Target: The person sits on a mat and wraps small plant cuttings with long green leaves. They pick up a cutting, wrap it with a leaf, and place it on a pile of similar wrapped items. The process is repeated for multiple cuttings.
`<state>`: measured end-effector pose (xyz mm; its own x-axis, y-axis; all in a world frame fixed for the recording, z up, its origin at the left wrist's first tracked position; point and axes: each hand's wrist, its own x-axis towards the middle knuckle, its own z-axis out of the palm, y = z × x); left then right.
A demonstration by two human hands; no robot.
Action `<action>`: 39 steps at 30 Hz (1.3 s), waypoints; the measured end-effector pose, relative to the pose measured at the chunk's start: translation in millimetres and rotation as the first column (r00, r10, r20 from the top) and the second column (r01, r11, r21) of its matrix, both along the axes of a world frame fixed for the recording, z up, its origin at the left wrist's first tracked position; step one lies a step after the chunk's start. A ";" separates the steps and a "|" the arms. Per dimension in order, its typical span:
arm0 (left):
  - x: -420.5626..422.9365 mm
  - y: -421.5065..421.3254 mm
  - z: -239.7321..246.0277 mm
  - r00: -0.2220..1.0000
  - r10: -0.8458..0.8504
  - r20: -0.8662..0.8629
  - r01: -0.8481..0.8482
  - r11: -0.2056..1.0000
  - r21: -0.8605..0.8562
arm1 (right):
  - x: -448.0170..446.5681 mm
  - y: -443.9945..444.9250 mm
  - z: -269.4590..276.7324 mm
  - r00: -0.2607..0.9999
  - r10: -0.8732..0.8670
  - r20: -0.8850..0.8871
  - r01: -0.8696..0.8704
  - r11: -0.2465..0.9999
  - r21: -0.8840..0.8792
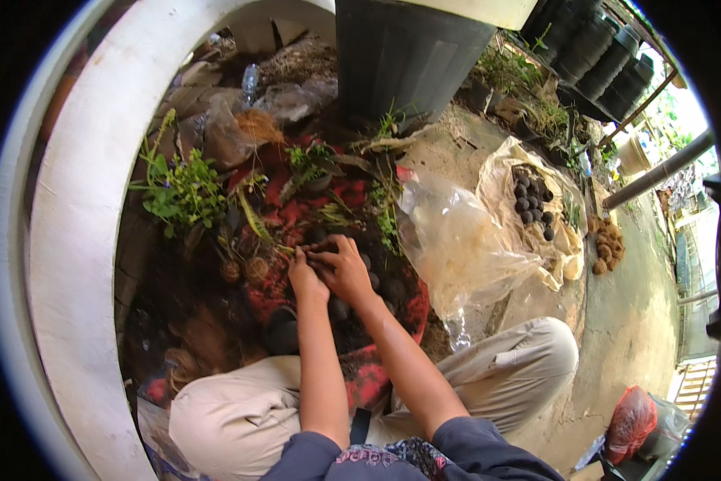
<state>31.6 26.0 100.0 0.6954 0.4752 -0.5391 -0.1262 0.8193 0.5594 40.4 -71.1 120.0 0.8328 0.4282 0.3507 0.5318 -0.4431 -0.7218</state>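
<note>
My left hand (308, 281) and my right hand (347, 269) meet over a red mat (372, 364) strewn with dark soil. Between my left thumb and fingers is the base of a yellow-edged snake plant leaf (253, 217), which slants up and left. The fingers of my right hand are bent against that base; they look soiled, and whatever lies between the two hands is mostly hidden. Dark round soil balls (339, 309) rest beneath my forearms. Two fibre-wrapped balls (256, 270) lie left of my hands. A black pot (282, 330) stands by my left forearm.
A leafy plant with small purple flowers (186, 192) is at left, inside a curved white wall (75, 198). A large black planter (408, 60) stands ahead. At right are a clear plastic bag (456, 234), a cream sack (495, 162) bearing several dark balls, and brown fibre balls (607, 243).
</note>
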 end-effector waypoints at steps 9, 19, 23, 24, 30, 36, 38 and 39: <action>-19.1 -10.0 -44.7 0.963 -0.036 -0.268 0.084 0.982 0.170 | 24.1 -70.8 -48.3 0.737 -0.529 -0.421 0.576 0.817 -0.017; -33.0 -31.2 -93.5 0.958 -0.053 -0.283 0.059 0.998 0.012 | 1.4 -50.1 -87.8 0.913 -0.252 -0.320 -0.048 0.713 -0.700; -33.2 -31.1 -106.7 0.969 -0.075 -0.236 0.057 0.995 -0.085 | 15.3 -56.2 -85.9 0.955 -0.119 -0.271 -0.122 0.677 -0.725; -32.7 -31.9 -108.1 0.965 -0.074 -0.250 0.046 0.992 -0.116 | 19.6 -59.4 -86.1 0.959 -0.084 -0.272 -0.149 0.667 -0.730; -33.3 -36.5 -106.2 0.993 -0.088 -0.079 0.066 0.967 -0.247 | 25.2 -70.5 -82.3 0.910 -0.199 -0.363 -0.008 0.868 -0.496; -27.7 -38.1 -108.7 0.993 -0.110 0.041 0.116 0.961 -0.249 | 7.0 -59.7 -73.3 0.792 -0.044 -0.609 -0.005 0.997 -0.078; -23.7 -38.4 -107.7 0.993 -0.094 0.065 0.108 0.961 -0.253 | 1.7 -53.7 -72.6 0.833 -0.042 -0.552 0.026 0.999 -0.037; -22.0 -38.0 -105.8 0.996 -0.091 0.008 0.090 0.955 -0.282 | -0.9 -50.5 -72.5 0.840 -0.054 -0.540 0.042 0.999 -0.035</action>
